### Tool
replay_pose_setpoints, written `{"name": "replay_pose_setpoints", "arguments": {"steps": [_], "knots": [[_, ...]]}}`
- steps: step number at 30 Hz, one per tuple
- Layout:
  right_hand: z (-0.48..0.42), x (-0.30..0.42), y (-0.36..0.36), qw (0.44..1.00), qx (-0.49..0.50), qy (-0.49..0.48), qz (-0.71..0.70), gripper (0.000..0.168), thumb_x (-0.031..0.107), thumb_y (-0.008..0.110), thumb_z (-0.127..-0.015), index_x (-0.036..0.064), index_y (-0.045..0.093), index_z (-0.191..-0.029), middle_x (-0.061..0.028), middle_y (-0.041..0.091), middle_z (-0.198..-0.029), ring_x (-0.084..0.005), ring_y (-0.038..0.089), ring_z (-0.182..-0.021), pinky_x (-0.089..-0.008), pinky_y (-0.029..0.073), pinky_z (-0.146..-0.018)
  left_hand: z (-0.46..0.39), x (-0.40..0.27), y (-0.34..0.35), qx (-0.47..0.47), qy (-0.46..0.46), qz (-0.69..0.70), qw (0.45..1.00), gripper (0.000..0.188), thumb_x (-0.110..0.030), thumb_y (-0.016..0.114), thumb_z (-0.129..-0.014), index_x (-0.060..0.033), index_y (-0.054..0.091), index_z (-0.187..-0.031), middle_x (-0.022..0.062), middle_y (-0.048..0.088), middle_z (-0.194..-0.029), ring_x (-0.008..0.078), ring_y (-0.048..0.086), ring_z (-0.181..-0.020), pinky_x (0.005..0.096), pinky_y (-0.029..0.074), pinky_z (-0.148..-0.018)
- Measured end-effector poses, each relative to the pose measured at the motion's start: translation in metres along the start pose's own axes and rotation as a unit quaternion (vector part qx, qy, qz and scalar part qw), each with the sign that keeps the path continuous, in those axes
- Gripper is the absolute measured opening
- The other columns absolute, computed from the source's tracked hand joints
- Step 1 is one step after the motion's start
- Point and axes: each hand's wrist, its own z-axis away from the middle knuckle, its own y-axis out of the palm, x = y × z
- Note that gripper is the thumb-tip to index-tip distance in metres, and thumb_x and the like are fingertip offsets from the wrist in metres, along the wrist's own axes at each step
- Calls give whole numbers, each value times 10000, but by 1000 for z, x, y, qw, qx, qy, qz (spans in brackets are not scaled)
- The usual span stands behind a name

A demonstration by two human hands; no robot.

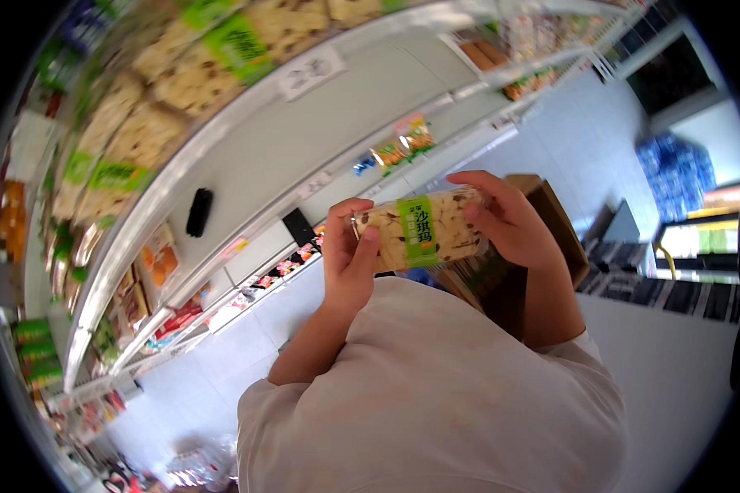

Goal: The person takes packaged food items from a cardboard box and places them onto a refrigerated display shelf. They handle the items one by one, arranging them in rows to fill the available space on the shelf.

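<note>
A clear plastic pack of pale sachima pastry (pixel 450 229) with a green printed band is held level before my chest. My left hand (pixel 351 252) grips its left end, thumb on the front face. Around the right end are the fingers and thumb of my right hand (pixel 509 219). Behind and below the right forearm stands an open cardboard box (pixel 549 215), its contents mostly hidden. Similar packs with green bands (pixel 160 123) sit in rows on the upper shelf at the left.
Long white store shelves (pixel 370 92) curve across the left and top, with small snack bags (pixel 407 142) and a black object (pixel 199 212) on them. Blue-wrapped bottles (pixel 675 172) stand on the floor at right. Clear plastic-wrapped goods (pixel 203 462) lie at the lower left.
</note>
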Motion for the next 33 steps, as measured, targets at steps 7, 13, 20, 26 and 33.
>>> {"name": "replay_pose_setpoints", "arguments": {"steps": [7, 13, 20, 26, 33], "knots": [[-40, 19, 89, 993, -55, -34, -96, 334, 254, 526, -1084, 67, 502, -1359, -53, 643, -893, -94, 602, -636, -254, 494, -498, 12, -38, -32, -162, 136, -188, 959, 345, -236, 559, -1063, -15, 479, -1314, 113, 571, -1125, 197, 634, -1024, 337, 569, -705], [-71, 40, 118, 988, 44, -25, -144, 333, 318, 487, -1103, 58, 517, -1310, -21, 599, -816, -72, 586, -586, -248, 457, -418, 17, -53, -62, -212, 392, -391, 805, 426, -336, 608, -1053, 22, 524, -1267, 118, 612, -1115, 172, 627, -922, 314, 527, -784], [-85, 41, 128, 970, 38, -234, 50, 257, 212, 573, -1064, 24, 593, -1238, -60, 645, -849, -81, 589, -552, -244, 423, -420, 30, -74, -65, -224, 90, -49, 969, 369, -386, 361, -1139, -79, 508, -1278, 93, 639, -932, 139, 634, -588, 292, 473, -363], [-84, 53, 135, 986, 69, -150, -31, 253, 150, 611, -1027, 17, 605, -1242, -85, 666, -866, -110, 618, -598, -286, 460, -509, 40, -83, -68, -253, 203, -168, 931, 308, -299, 474, -1113, -44, 500, -1285, 101, 630, -943, 130, 638, -579, 269, 491, -377], [-105, 71, 128, 913, 19, -362, 187, 438, 157, 776, -872, 90, 628, -1279, -128, 619, -1211, -253, 656, -1058, -430, 545, -883, 40, -112, -70, -230, 197, -106, 947, 264, -188, 504, -1096, -44, 497, -1317, 64, 617, -978, 85, 612, -612, 240, 500, -433]]}}
